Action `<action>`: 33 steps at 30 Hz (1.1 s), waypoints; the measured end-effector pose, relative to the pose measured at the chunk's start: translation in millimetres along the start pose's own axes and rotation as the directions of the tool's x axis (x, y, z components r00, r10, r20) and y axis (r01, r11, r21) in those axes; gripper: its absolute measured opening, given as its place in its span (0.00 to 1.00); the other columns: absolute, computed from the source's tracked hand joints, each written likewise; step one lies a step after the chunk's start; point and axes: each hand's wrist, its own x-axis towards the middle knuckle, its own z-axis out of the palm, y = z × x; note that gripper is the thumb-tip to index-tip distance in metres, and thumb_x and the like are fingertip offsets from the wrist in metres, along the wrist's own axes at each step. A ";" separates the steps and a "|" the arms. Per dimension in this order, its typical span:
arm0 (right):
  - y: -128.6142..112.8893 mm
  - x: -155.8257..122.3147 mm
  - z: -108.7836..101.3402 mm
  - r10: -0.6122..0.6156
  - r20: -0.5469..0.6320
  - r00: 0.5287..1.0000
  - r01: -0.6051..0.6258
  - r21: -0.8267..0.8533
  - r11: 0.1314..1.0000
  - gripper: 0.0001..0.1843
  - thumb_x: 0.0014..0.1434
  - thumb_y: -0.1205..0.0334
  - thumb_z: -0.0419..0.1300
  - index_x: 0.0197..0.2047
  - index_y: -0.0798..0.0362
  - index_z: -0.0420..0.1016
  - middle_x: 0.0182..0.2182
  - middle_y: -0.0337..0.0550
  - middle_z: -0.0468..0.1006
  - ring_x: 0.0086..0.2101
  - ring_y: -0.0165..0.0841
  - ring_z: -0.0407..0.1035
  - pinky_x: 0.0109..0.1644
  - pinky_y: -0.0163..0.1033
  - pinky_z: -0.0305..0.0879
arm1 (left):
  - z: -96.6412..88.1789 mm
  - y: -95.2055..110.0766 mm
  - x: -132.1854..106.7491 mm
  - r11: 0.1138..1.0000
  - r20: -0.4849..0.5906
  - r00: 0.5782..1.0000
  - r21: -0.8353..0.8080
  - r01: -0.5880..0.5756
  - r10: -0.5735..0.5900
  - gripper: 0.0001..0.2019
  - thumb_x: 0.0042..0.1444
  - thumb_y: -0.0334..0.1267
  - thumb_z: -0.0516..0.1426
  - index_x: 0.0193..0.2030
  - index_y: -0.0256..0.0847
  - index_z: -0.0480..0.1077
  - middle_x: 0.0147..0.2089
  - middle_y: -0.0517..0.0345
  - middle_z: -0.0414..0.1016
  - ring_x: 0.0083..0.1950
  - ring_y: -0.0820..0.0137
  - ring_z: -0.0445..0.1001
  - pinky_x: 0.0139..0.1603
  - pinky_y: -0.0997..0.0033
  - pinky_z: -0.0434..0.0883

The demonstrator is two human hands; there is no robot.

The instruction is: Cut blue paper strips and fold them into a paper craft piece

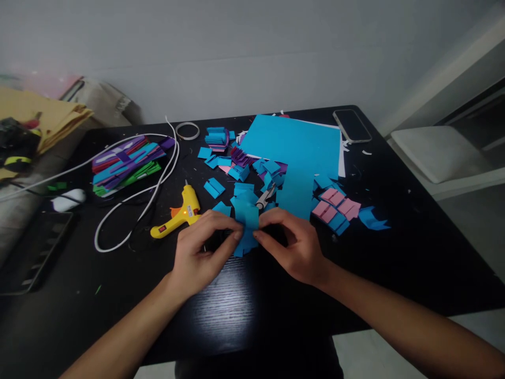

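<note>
A small blue piece of paper [249, 217] is held upright between my two hands over the table's front half. My left hand [203, 247] pinches its left edge with thumb and forefinger. On the right edge, my right hand [294, 245] pinches it the same way. More blue paper pieces lie just behind and below it. Scissors [266, 196] lie behind my right hand, partly covered by paper. Beyond that hand is a long blue paper strip [295, 187]. The yellow glue gun [177, 215] lies left of my left hand, its nozzle pointing away.
Blue sheets [294, 142] and a phone [352, 125] lie at the back. Pink and blue folded pieces [335, 208] are at right. A white cable [98, 231] loops around bundled colored strips [126, 160] at left. A roll of tape [187, 131] lies behind the glue gun.
</note>
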 end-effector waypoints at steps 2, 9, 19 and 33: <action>-1.1 -0.6 0.3 0.043 -0.035 0.998 -0.041 0.042 0.998 0.13 0.62 0.70 0.68 0.46 0.47 0.73 0.36 0.37 0.80 0.38 0.32 0.77 0.48 0.40 0.74 | 0.0 1.5 0.6 1.000 0.015 1.000 -0.022 0.018 -0.017 0.11 0.59 0.25 0.66 0.46 0.42 0.77 0.40 0.58 0.81 0.42 0.69 0.78 0.46 0.66 0.74; -2.7 0.3 -1.9 0.033 0.021 0.999 -0.033 -0.013 0.999 0.05 0.62 0.67 0.69 0.41 0.48 0.79 0.37 0.40 0.83 0.38 0.34 0.78 0.45 0.41 0.76 | 1.7 0.3 -0.4 0.996 0.009 0.997 -0.046 0.080 -0.080 0.13 0.58 0.28 0.68 0.47 0.44 0.78 0.40 0.59 0.81 0.43 0.69 0.79 0.45 0.68 0.74; 4.9 -0.5 0.7 0.059 -0.068 0.996 -0.061 -0.041 0.997 0.08 0.59 0.64 0.74 0.42 0.46 0.85 0.39 0.40 0.87 0.39 0.36 0.81 0.48 0.44 0.79 | 2.5 -3.9 0.0 0.998 -0.034 0.998 0.032 0.046 -0.045 0.10 0.59 0.30 0.68 0.46 0.44 0.80 0.38 0.58 0.83 0.41 0.68 0.80 0.44 0.66 0.76; 4.5 2.5 -1.5 -0.033 -0.061 0.998 0.027 -0.099 0.995 0.09 0.59 0.67 0.73 0.41 0.43 0.86 0.36 0.41 0.82 0.38 0.36 0.78 0.45 0.45 0.78 | 0.8 -0.2 5.3 0.990 -0.044 0.998 0.131 -0.048 0.054 0.06 0.59 0.30 0.68 0.42 0.44 0.81 0.38 0.57 0.82 0.38 0.68 0.80 0.39 0.66 0.76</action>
